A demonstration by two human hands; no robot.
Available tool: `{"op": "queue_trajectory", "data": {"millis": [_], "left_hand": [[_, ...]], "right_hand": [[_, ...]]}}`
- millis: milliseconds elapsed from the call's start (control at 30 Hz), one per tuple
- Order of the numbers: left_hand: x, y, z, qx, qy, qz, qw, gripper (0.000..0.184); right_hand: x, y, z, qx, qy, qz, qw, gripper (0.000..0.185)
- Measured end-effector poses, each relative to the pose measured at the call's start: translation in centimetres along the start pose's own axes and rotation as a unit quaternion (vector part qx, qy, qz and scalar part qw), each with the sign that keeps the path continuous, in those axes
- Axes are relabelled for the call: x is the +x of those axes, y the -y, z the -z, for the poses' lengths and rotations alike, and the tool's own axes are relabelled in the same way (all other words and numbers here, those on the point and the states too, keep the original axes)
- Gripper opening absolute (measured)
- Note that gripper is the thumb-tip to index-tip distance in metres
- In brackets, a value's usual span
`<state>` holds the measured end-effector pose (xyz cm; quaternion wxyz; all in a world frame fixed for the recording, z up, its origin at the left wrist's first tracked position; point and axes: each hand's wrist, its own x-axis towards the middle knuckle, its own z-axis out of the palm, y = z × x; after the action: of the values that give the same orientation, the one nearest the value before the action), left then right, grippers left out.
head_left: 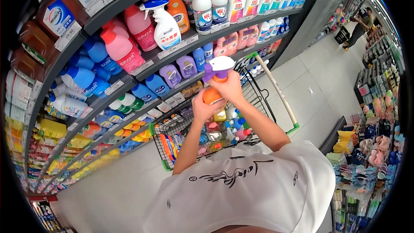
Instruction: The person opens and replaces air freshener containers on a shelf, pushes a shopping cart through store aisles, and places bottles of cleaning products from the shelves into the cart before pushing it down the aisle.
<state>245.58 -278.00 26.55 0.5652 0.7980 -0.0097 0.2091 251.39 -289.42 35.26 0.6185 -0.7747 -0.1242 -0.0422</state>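
An orange spray bottle (212, 96) with a white and purple trigger head (221, 64) is held in front of me, above the cart. My left hand (206, 111) wraps round the lower part of its body. Higher up, near the neck, my right hand (229, 89) grips the same bottle, its fingers partly hidden. Below both hands is a black wire shopping cart (263, 99) with green corners and a pale handle (276, 88). Several bottles and packs lie inside it, including a clear bottle (214, 136) and an orange and blue pack (171, 146).
Curved shelves (142, 67) of cleaning products rise beyond the cart, with a white spray bottle with a blue head (164, 23) on an upper level. Hanging goods (375, 146) line the right side. A person (362, 26) with a black basket (343, 35) stands farther down the tiled aisle.
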Motion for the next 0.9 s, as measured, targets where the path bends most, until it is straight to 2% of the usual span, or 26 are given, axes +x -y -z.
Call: {"op": "queue_trajectory", "data": {"millis": [100, 167, 233, 300, 367, 433, 533, 600, 767, 800, 900], "left_hand": [[2.1, -1.3, 1.1, 0.008, 0.038, 0.000, 0.999, 0.061], [4.0, -0.3, 2.6, -0.009, 0.098, -0.017, 0.995, 0.061], [6.5, -1.0, 4.1, -0.049, 0.066, -0.096, 0.992, 0.058], [9.6, -2.7, 6.6, -0.012, 0.000, -0.123, 0.992, 0.056], [12.9, -3.2, 8.3, 0.122, -0.147, -0.141, 0.971, 0.057], [16.3, -3.2, 9.7, 0.196, -0.216, -0.138, 0.946, 0.064], [19.7, -2.0, 10.6, 0.303, -0.256, -0.144, 0.907, 0.070], [21.1, -0.6, 11.1, 0.303, -0.231, -0.110, 0.918, 0.073], [22.6, 0.9, 12.1, 0.283, -0.145, -0.014, 0.948, 0.077], [22.9, 1.4, 12.3, 0.278, -0.141, -0.037, 0.949, 0.072], [22.8, 0.7, 13.0, 0.219, -0.063, -0.004, 0.974, 0.068]], "right_hand": [[1.8, 0.8, -0.2, -0.014, -0.003, 0.015, 1.000, 0.030], [3.3, 1.2, -0.3, 0.063, -0.026, 0.066, 0.996, 0.030], [5.0, 2.6, 0.2, 0.046, -0.054, 0.123, 0.990, 0.028], [6.7, 4.8, 0.3, 0.071, -0.129, 0.213, 0.966, 0.029], [9.5, 5.3, 0.8, 0.061, -0.080, 0.207, 0.973, 0.032], [11.0, 7.6, 1.1, 0.037, -0.113, 0.234, 0.965, 0.031], [13.7, 9.4, 0.8, 0.058, -0.116, 0.275, 0.953, 0.029], [15.5, 9.9, 0.4, 0.072, -0.110, 0.309, 0.942, 0.027], [18.6, 9.3, -1.1, 0.091, -0.075, 0.325, 0.938, 0.029], [18.7, 9.4, -1.2, 0.086, -0.074, 0.333, 0.936, 0.030], [20.2, 8.8, -2.1, 0.079, -0.073, 0.347, 0.932, 0.031]]}}
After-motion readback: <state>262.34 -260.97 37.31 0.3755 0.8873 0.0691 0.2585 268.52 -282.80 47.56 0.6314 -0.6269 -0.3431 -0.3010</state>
